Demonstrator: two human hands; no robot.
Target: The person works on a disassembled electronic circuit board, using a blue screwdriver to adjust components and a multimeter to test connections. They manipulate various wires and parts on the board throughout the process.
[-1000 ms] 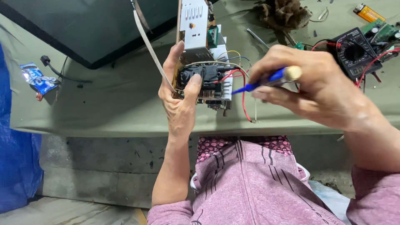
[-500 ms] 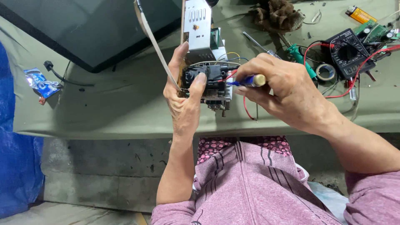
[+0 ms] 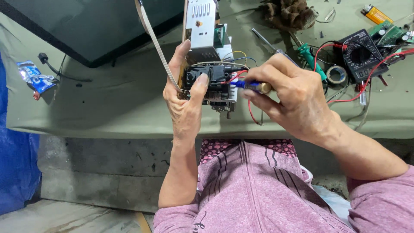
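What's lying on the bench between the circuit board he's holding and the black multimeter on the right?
In the head view, a green-handled screwdriver and a small roll of tape lie between the circuit board and the multimeter.

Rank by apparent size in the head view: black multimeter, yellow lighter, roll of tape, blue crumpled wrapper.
1. Black multimeter, clearly largest.
2. Blue crumpled wrapper.
3. Yellow lighter and roll of tape: too close to rank; the lighter is longer, the roll wider.
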